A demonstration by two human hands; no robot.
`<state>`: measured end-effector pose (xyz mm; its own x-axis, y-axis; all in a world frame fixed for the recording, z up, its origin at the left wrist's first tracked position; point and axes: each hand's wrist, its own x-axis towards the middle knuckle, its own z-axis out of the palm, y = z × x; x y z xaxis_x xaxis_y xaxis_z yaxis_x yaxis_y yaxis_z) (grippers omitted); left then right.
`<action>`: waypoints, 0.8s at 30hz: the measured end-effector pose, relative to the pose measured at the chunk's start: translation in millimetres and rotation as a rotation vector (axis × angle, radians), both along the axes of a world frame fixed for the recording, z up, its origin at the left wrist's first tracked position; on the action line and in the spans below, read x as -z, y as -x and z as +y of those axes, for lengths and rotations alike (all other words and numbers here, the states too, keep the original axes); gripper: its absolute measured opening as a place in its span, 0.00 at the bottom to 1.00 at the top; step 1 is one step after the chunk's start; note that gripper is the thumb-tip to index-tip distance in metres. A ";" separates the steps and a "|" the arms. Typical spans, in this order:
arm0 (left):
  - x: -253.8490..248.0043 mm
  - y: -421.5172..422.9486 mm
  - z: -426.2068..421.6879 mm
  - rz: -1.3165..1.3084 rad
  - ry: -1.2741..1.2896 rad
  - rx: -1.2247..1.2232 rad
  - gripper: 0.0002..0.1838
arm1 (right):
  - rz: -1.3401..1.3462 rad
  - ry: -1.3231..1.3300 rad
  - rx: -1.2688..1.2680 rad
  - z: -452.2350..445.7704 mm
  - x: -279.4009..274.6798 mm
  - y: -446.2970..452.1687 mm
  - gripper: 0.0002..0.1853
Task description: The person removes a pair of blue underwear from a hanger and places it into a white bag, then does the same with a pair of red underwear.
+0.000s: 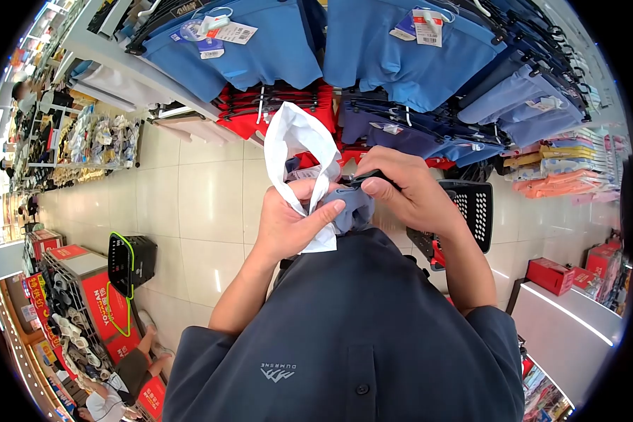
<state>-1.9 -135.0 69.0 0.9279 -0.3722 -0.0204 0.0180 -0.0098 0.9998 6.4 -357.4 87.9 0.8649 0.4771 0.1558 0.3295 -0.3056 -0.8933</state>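
Observation:
In front of my chest, my left hand [292, 221] is closed around a bunched grey-blue garment [352, 206]. A white strip [278, 151], of cloth or paper, loops up over this hand and hangs down below the thumb. My right hand [415, 193] pinches a black hanger clip [373, 177] at the garment's upper edge. A printed tag [304, 173] shows behind the white loop. The rest of the hanger and most of the garment are hidden by my hands.
Ahead hang blue shorts [394, 56] with tags, above red garments [278, 109] on a lower rail. A black shopping basket [471, 204] stands beyond my right arm. Another black basket [148, 257] is at left, near a seated person [109, 397]. Children's clothes [563, 165] hang at right.

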 end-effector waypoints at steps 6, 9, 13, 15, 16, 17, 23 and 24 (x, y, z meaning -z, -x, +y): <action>2.0 2.3 -18.2 0.035 -0.030 0.067 0.11 | -0.048 -0.093 0.013 -23.9 3.0 0.3 0.16; 2.0 6.4 -33.1 0.031 -0.023 0.068 0.11 | -0.057 -0.073 -0.041 -38.3 3.5 -1.5 0.17; 2.5 10.3 -54.9 0.075 0.052 0.055 0.11 | -0.027 0.036 -0.106 -55.4 0.8 -4.1 0.16; 6.8 11.0 -62.2 0.087 0.028 0.079 0.11 | -0.019 0.062 -0.134 -64.3 2.2 -4.6 0.16; 8.4 11.5 -67.0 0.087 0.030 0.078 0.11 | -0.022 0.052 -0.142 -68.1 5.0 -4.2 0.17; 9.8 11.8 -71.9 0.094 0.041 0.083 0.12 | -0.026 0.043 -0.151 -71.8 7.8 -3.7 0.17; 17.5 14.1 -97.2 0.096 0.067 0.089 0.15 | 0.219 -0.065 -0.091 -90.7 18.2 3.0 0.22; 17.3 14.3 -99.3 0.092 0.058 0.105 0.16 | 0.221 -0.065 -0.093 -92.9 20.0 4.4 0.22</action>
